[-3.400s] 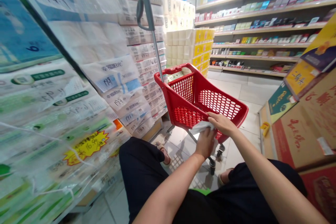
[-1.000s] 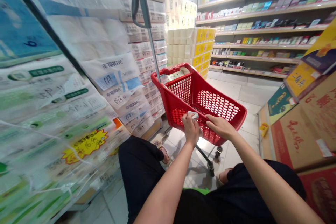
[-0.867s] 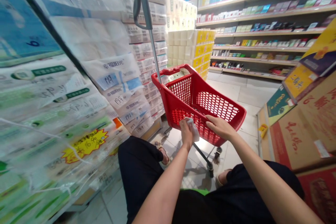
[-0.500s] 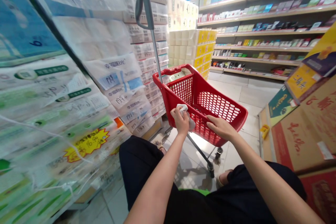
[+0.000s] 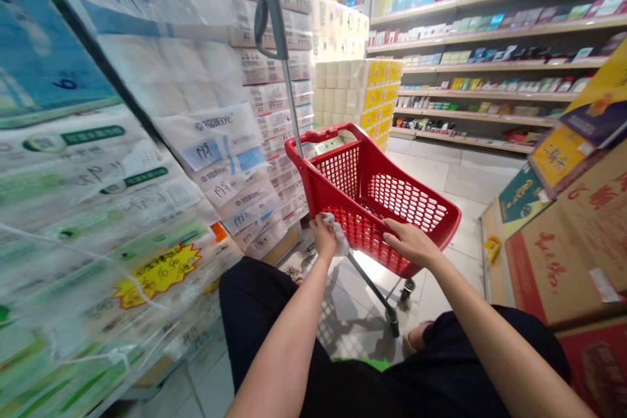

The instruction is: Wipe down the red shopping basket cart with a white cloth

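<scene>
A red plastic shopping trolley [image 5: 443,212] with mesh walls stands tilted in front of me on the tiled floor, its basket empty. My left hand [image 5: 324,237] is shut on a crumpled white cloth [image 5: 337,233] and presses it against the trolley's near left outer wall. My right hand [image 5: 410,243] lies flat on the near rim and wall of the basket, fingers spread, steadying it. The trolley's long metal pull handle [image 5: 274,19] with a grey grip rises at the back left.
Tall stacks of wrapped tissue packs [image 5: 147,144] crowd my left side. Cardboard boxes [image 5: 568,235] stand at my right. Shelves of goods [image 5: 490,59] line the far wall, with a yellow tissue stack [image 5: 362,91] ahead. My dark-trousered knees are below.
My left hand with the cloth has slid left along the trolley's near wall, from under the right hand to the left corner. The right hand has stayed on the rim.
</scene>
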The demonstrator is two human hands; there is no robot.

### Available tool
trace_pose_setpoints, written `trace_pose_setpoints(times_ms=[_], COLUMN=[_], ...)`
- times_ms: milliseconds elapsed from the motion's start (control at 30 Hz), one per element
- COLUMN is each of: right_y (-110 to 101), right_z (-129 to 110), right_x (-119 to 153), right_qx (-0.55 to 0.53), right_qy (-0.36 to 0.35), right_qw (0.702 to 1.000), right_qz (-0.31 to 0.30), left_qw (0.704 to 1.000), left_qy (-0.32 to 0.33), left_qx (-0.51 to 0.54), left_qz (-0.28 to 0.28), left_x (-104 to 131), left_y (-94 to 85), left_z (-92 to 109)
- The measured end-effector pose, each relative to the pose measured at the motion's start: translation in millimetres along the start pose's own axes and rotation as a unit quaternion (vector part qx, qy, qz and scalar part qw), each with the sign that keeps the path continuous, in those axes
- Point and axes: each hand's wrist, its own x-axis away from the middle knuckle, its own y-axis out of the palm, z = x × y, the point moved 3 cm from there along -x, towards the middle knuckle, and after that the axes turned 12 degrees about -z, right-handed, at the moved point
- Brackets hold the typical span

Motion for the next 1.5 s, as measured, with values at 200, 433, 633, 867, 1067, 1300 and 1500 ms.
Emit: trace_pose_setpoints(times_ms=[200, 433, 633, 867, 1067, 1300, 1500], right_y=[0, -1, 0, 0, 0, -4, -9], right_z=[-1, -4, 0, 2, 7, 10, 2], right_x=[2, 3, 1, -1, -1, 2, 2], right_qx=[0.001, 0.004, 0.010, 0.006, -0.040, -0.070, -0.028], right_qy=[-0.005, -0.010, 0.001, -0.004, -0.013, -0.045, -0.024], right_qw=[1.000, 1.000, 1.000, 1.000, 0.998, 0.983, 0.983], right_qz=[-0.002, 0.000, 0.006, 0.006, 0.054, 0.166, 0.180], left_qw=[0.988, 0.988, 0.986, 0.947, 0.920, 0.923, 0.922], left_qy=[0.097, 0.051, 0.057, 0.227, 0.233, 0.224, 0.283], left_qx=[-0.081, -0.145, -0.153, -0.220, -0.292, -0.073, -0.194], left_qz=[0.089, 0.011, 0.030, 0.049, -0.116, -0.304, -0.181], left_x=[-24, -14, -10, -41, -22, 2, -40], left_y=[-14.6, -2.9, -23.7, -33.4, 11.7, 32.9, -2.1], left_z=[30, 4, 27, 125, 131, 151, 152])
